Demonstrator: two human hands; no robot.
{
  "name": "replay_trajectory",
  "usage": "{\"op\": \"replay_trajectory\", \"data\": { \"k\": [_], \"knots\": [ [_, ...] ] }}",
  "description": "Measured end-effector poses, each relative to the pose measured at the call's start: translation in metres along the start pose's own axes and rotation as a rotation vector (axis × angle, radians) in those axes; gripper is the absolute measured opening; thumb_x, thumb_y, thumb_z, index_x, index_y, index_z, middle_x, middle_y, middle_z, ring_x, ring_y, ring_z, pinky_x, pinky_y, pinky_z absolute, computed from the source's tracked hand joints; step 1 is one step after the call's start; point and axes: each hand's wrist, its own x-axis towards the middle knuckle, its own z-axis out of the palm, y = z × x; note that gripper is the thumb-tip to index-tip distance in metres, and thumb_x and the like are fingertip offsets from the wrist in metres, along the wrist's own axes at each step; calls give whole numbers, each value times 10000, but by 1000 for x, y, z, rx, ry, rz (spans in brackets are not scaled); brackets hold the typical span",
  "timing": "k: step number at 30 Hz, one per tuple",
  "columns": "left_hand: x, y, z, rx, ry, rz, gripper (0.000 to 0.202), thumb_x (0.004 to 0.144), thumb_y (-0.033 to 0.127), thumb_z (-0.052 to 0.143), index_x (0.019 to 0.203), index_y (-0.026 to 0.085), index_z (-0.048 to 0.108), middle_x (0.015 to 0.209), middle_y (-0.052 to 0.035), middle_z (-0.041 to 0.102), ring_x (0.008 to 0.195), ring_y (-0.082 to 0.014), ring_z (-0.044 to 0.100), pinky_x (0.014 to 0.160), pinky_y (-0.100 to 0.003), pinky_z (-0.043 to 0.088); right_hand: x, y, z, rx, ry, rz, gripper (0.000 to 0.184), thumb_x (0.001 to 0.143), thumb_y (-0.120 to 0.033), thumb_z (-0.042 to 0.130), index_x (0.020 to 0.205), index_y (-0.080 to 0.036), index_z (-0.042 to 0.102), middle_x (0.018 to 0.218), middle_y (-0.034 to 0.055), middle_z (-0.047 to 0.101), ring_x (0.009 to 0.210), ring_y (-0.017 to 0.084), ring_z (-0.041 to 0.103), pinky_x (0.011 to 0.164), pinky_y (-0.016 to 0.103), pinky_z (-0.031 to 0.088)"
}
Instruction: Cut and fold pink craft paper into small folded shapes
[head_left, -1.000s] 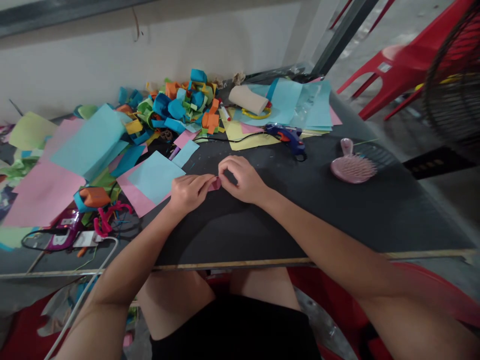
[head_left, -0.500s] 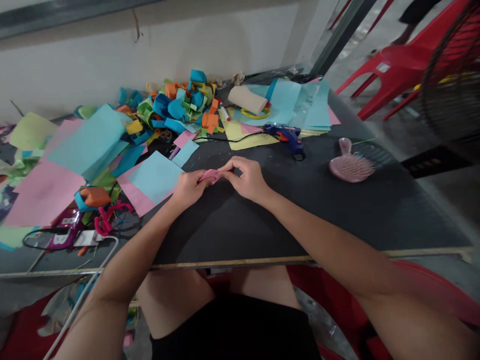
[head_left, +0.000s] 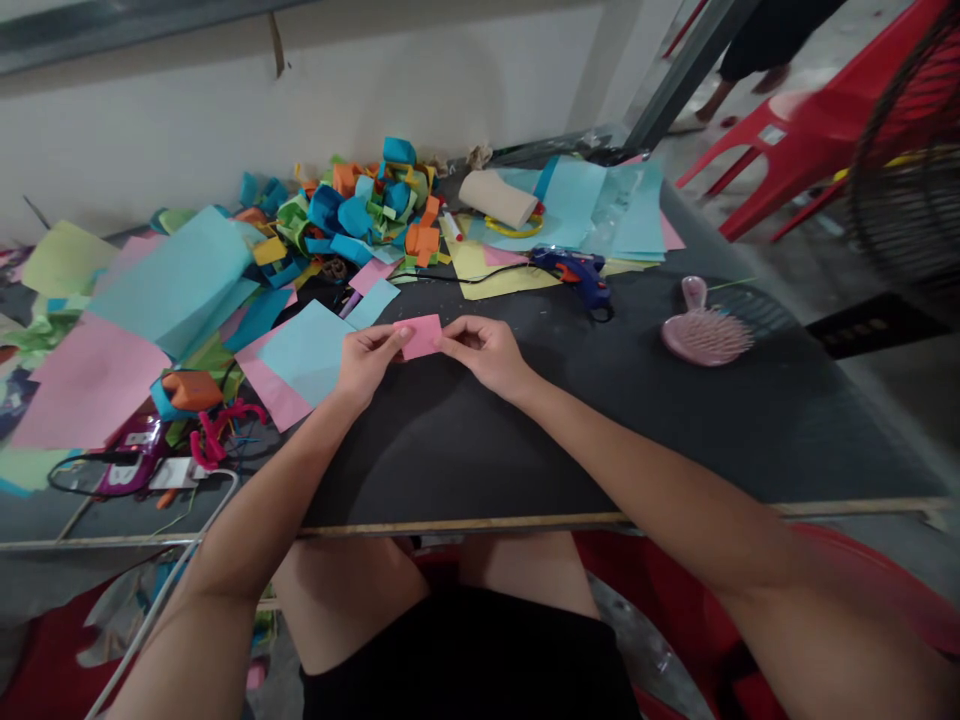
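A small pink piece of paper is stretched between my two hands above the dark table. My left hand pinches its left end, thumb on top. At the right edge, my right hand grips it between thumb and fingers. The paper's flat face is turned up towards me; whether it is folded I cannot tell. Just left of my left hand lie a light blue sheet and a pink sheet under it.
Folded paper pieces are heaped at the back. A blue glue gun with a black cord lies behind my right hand, a pink hairbrush further right. Pink pipe cleaners and a purple device sit at left. Behind, a person's legs show.
The pink paper was bunched between my fingers and now shows a flat rectangular face. My left hand has shifted slightly left. In the background, the person's legs have moved left.
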Motion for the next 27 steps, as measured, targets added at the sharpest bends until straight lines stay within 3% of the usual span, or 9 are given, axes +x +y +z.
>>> {"op": "replay_trajectory", "data": {
  "k": [4,9,13,22,27],
  "knots": [
    [0,-4,-2,75,22,75,353,766,525,706,721,179,764,620,18,665,576,-93,572,559,-220,452,-2,-1,0,-24,-82,2,329,656,-492,798,734,-192,689,705,9,670,622,130,580,626,300,486],
    [-3,-3,0,109,-51,77,271,745,465,754,903,248,794,875,-19,775,767,-164,693,740,-283,545,-7,-11,1,-95,21,-118,242,738,-448,754,813,-218,755,792,31,742,684,155,637,675,324,514],
    [-5,-2,0,97,-54,85,258,745,450,760,910,254,791,955,-37,773,861,-194,718,822,-316,567,-10,-15,2,-149,66,-116,253,750,-444,743,843,-210,758,833,40,755,697,157,653,682,324,520],
    [-6,3,0,139,-20,112,275,762,469,733,887,232,792,945,-39,774,900,-212,720,821,-327,578,-9,-11,2,-154,45,-89,275,770,-463,720,809,-191,737,798,50,741,689,160,645,692,325,514],
    [-8,7,-3,245,13,107,305,779,482,705,861,202,794,892,-49,777,832,-223,723,737,-320,575,-9,-13,3,-162,-8,-70,294,768,-477,715,816,-188,738,775,50,738,664,152,629,655,309,501]
  ]
}}
